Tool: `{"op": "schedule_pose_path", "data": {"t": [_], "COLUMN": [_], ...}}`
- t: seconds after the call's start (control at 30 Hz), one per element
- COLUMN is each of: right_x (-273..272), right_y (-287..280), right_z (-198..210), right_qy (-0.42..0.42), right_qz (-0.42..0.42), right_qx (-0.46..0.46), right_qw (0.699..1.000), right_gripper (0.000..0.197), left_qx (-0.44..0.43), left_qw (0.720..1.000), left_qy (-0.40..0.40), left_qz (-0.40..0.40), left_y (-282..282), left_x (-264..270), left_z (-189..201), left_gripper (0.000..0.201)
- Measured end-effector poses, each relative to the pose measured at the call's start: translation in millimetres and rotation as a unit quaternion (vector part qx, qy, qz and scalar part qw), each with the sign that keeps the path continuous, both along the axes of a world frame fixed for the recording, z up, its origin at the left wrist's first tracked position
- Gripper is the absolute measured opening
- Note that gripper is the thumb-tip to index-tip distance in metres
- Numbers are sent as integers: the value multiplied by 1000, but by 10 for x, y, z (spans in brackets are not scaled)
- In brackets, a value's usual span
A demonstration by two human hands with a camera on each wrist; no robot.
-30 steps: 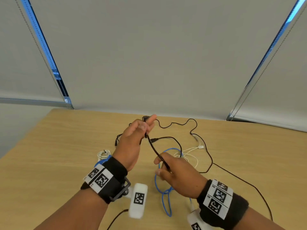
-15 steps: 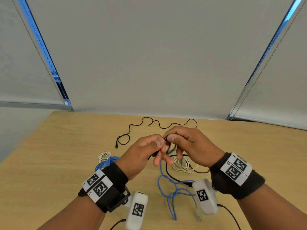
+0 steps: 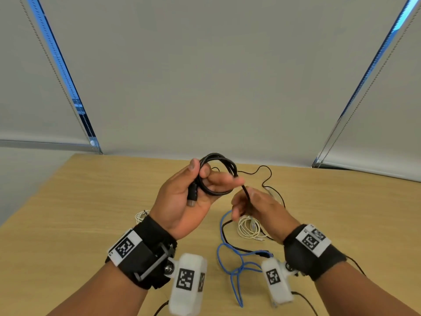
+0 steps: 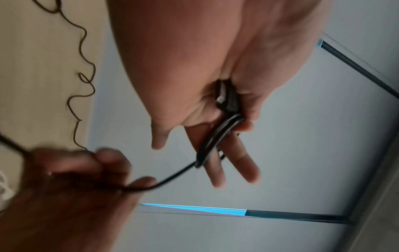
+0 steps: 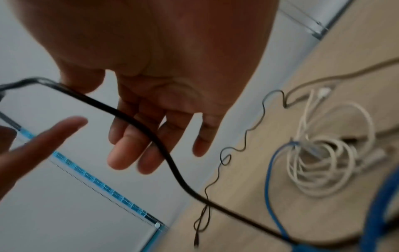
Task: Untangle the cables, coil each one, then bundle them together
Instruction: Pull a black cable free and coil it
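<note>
My left hand (image 3: 208,179) is raised palm up and holds a small coil of thick black cable (image 3: 216,172), the thumb pinching the loops against the fingers. The cable's plug (image 3: 192,197) lies in the palm. The left wrist view shows the loops (image 4: 213,139) across the outstretched fingers. The free length runs down to my right hand (image 3: 250,206), which grips it loosely between thumb and fingers (image 5: 138,129). From there the cable (image 5: 179,175) drops to the table.
On the wooden table (image 3: 68,213) lie a coiled white cable (image 3: 248,229), a loose blue cable (image 3: 237,265), a thin wavy black cable (image 3: 264,174) at the back, and a small white coil (image 3: 141,215) at the left. Window blinds stand behind.
Half a second ago both hands met over the table's middle. The left hand has since risen and turned palm up with the coil, and the right hand has drawn back down along the cable.
</note>
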State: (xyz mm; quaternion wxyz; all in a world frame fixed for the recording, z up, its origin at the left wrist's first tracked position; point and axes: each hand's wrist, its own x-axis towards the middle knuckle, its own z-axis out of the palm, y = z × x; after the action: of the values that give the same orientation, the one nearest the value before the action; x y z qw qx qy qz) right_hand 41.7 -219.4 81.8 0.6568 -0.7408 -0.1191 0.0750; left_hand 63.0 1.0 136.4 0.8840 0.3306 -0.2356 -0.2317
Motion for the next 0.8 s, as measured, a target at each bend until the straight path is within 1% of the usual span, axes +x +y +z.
{"op": "schedule_pose_path", "data": {"t": [0.07, 0.1, 0.17, 0.2, 0.23, 0.27, 0.3, 0.33, 0.4, 0.5, 0.57, 0.6, 0.63, 0.67, 0.7, 0.77, 0.8], "right_x": [-19, -30, -58, -79, -105, -134, -165, -191, -231, -266, -260, -247, -227, -203, -176, -130, -117], "right_y": [150, 218, 306, 324, 326, 324, 320, 315, 292, 198, 107, 72, 41, 16, -3, -21, -22], "right_z": [-129, -162, -204, -222, -232, -216, -172, -108, 66, 322, 460, 515, 550, 567, 569, 552, 537], "right_qy": [35, 49, 66, 70, 69, 66, 58, 45, 13, -32, -70, -87, -100, -105, -101, -71, -51], "right_qz": [-13, -19, -15, -5, 9, 28, 47, 62, 66, 26, -13, -29, -45, -62, -77, -104, -113], "right_qx": [41, 42, -4, -35, -60, -75, -84, -98, -133, -122, -128, -137, -139, -130, -107, -40, -10], "right_qw": [998, 998, 998, 997, 996, 995, 994, 992, 989, 992, 989, 986, 984, 984, 986, 991, 992], "right_gripper": [54, 54, 48, 42, 35, 28, 25, 24, 23, 22, 25, 25, 24, 23, 23, 24, 26], "left_qx": [-8, -8, 1, 24, 71, 136, 203, 258, 350, 470, 524, 539, 544, 534, 508, 425, 388], "left_qw": [1000, 999, 992, 981, 961, 930, 896, 866, 822, 769, 741, 735, 738, 755, 789, 869, 897], "left_qy": [-5, -7, -35, -69, -117, -168, -213, -241, -266, -281, -301, -310, -311, -302, -280, -215, -189], "left_qz": [23, 48, 122, 177, 240, 296, 333, 354, 362, 329, 291, 271, 250, 229, 204, 136, 98], "left_y": [-54, -69, -78, -79, -84, -85, -86, -78, -39, 43, 38, 17, -17, -56, -96, -165, -193], "left_x": [21, 45, 103, 137, 180, 225, 274, 322, 413, 492, 462, 424, 378, 325, 265, 132, 71], "left_z": [38, 54, 89, 103, 109, 102, 77, 36, -78, -272, -387, -442, -489, -527, -543, -523, -499], "left_gripper": [31, 29, 24, 21, 18, 18, 17, 17, 17, 17, 22, 22, 23, 25, 30, 41, 45]}}
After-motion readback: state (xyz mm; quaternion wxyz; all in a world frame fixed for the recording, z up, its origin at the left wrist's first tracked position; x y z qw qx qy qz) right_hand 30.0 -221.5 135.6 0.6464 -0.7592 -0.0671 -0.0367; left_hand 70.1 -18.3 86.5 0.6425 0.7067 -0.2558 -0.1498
